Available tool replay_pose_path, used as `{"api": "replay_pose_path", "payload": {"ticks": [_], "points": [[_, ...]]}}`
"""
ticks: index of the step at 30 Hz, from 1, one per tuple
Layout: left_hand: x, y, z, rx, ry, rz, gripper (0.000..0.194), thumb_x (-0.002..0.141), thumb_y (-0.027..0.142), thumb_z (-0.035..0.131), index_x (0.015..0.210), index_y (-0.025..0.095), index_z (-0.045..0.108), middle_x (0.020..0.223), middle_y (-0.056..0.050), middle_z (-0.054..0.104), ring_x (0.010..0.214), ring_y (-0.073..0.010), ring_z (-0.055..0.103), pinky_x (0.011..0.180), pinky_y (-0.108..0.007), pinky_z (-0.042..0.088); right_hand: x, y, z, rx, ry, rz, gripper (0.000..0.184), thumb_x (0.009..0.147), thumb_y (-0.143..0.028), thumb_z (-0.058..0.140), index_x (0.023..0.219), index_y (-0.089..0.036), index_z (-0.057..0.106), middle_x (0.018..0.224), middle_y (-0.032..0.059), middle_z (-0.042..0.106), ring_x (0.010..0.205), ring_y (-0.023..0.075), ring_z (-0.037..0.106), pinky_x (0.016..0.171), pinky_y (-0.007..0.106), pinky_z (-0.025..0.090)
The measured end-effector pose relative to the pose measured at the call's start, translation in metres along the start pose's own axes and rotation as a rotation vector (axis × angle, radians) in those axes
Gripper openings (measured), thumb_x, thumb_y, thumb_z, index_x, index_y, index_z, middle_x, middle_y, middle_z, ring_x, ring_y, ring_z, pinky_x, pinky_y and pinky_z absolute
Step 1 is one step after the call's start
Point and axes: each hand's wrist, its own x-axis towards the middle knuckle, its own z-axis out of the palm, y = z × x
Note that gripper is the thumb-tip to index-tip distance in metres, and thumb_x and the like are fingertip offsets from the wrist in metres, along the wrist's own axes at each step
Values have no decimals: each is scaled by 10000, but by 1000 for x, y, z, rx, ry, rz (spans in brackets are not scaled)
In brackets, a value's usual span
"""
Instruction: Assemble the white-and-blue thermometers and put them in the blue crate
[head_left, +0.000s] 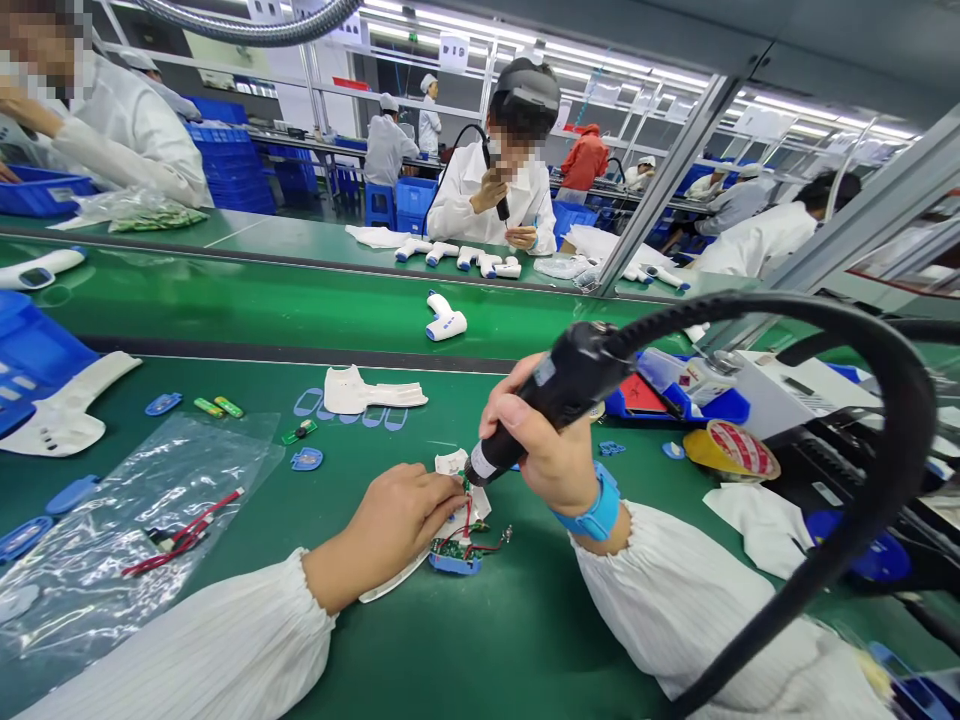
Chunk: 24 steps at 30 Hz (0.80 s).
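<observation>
My right hand (551,450) is wrapped round a black electric screwdriver (566,390), tilted with its tip down to the left. The tip meets a small part inside a white plastic housing half (451,463) on the green table. My left hand (401,515) presses on that housing from the left, fingers bent together; its fingertips are close to the screwdriver tip. Red wires run from the housing to a green circuit board (450,549) with a blue frame (456,567), lying just in front. The spot under the tip and my left fingertips is partly hidden.
Beyond lies a white housing shell (367,390) with several blue frames. At left are a clear plastic bag (187,500) with red wires on it, batteries (217,407) and a blue bin (37,340). The screwdriver's cable (911,420) arches over the right side. A co-worker (491,190) sits opposite.
</observation>
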Motion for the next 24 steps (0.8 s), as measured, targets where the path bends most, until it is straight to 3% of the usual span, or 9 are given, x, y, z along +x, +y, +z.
{"api": "replay_pose_path", "payload": {"ticks": [10,18,22,24], "points": [[1,1,1,22,-29,-28,355,938,343,313,870,203,632,830,-16,695,698,-172,560,631,-295,375,12,3,12,-115,-72,127,274,695,-347,694,755,-192,477,591,-45,501,513,118,481,493,275,428],[-1,3,3,-7,39,-38,235,895,287,423,805,215,628,742,7,694,663,-168,571,589,-280,350,11,-4,16,-140,-11,117,225,717,-322,655,714,-192,471,566,-40,500,481,120,490,469,263,416],[2,-1,9,63,39,-12,150,847,285,500,783,217,617,726,24,704,629,-142,577,573,-270,343,9,-21,10,-103,-53,75,210,732,-326,665,825,-204,522,582,-18,537,477,138,516,437,261,433],[5,-5,14,97,4,18,141,828,321,530,777,224,619,743,37,720,607,-126,581,560,-268,336,8,-29,1,-39,-44,14,293,690,-304,716,907,-199,551,618,13,573,492,165,540,428,288,467]]}}
